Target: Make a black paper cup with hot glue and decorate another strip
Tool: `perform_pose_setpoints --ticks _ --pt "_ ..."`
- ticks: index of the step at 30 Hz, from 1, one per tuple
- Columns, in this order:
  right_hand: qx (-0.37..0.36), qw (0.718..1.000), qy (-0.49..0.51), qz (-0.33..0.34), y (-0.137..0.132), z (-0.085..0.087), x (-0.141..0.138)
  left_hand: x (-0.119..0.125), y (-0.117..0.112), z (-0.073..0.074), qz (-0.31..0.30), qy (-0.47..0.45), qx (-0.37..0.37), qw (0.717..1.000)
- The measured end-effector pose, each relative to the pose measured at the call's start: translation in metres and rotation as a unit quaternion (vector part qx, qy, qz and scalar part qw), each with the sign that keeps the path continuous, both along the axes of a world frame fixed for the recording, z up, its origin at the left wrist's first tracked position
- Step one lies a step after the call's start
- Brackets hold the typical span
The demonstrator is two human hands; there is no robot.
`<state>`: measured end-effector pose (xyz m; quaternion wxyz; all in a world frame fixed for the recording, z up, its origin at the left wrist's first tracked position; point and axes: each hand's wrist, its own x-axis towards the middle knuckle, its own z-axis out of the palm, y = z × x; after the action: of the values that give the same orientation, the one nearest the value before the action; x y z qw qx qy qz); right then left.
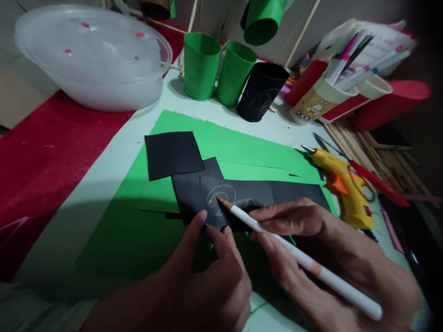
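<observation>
In my right hand (pixel 311 249) is a slim white marker pen (pixel 287 246) with an orange band. Its brownish tip rests on a black paper strip (pixel 294 191), which bears pale curled lines near the tip. My left hand (pixel 214 272) pinches the strip's near edge between thumb and fingers. Part of the strip is hidden by both hands. A black paper square (pixel 173 154) overlaps the strip's far left corner. Beneath these lie green paper sheets (pixel 242 143), with a thin black sliver by my left thumb.
Two green paper cups (pixel 201 69) and a black paper cup (pixel 261 92) stand at the back. Stacked clear plastic bowls (pixel 93 60) are far left. On the right are a yellow glue gun (pixel 341 184), scissors with red handles (pixel 379 182) and a pen-filled cup (pixel 314 103).
</observation>
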<state>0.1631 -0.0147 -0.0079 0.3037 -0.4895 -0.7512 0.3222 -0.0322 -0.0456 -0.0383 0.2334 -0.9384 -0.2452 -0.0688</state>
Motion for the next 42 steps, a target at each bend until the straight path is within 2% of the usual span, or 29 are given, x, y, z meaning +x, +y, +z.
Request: perform_pose_setpoints --ticks 7,13,18,21,24,30,33,38,42 --pt "0.014 0.996 0.063 -0.059 -0.004 0.002 -0.003 -0.001 0.0 -0.002 -0.009 0.002 -0.006 1.0" --pt "0.019 0.997 0.055 -0.056 -0.003 0.003 -0.001 -0.002 -0.001 0.002 -0.013 0.007 -0.016 1.0" --pt "0.028 0.997 0.047 -0.057 -0.003 0.004 0.001 0.004 -0.003 -0.008 0.018 -0.048 0.005 0.999" --pt "0.046 0.993 0.043 -0.103 -0.005 0.006 0.006 0.007 -0.005 -0.014 0.041 -0.088 0.029 0.995" --pt "0.038 0.989 0.049 -0.135 -0.006 0.008 0.012 0.004 -0.005 -0.012 0.027 -0.083 0.027 0.996" --pt "0.015 0.991 0.068 -0.113 0.0 0.014 0.018 -0.008 -0.005 -0.007 -0.034 -0.06 -0.001 0.998" --pt "0.009 0.992 0.07 -0.101 -0.001 0.016 0.018 -0.01 -0.007 -0.007 -0.033 -0.08 -0.026 0.996" --pt "0.047 0.995 0.051 -0.073 -0.006 0.015 0.013 -0.008 -0.007 -0.007 -0.03 -0.076 -0.051 0.995" --pt "0.063 0.996 0.025 -0.052 -0.005 0.017 0.01 -0.012 -0.008 -0.007 -0.04 -0.067 -0.037 0.996"
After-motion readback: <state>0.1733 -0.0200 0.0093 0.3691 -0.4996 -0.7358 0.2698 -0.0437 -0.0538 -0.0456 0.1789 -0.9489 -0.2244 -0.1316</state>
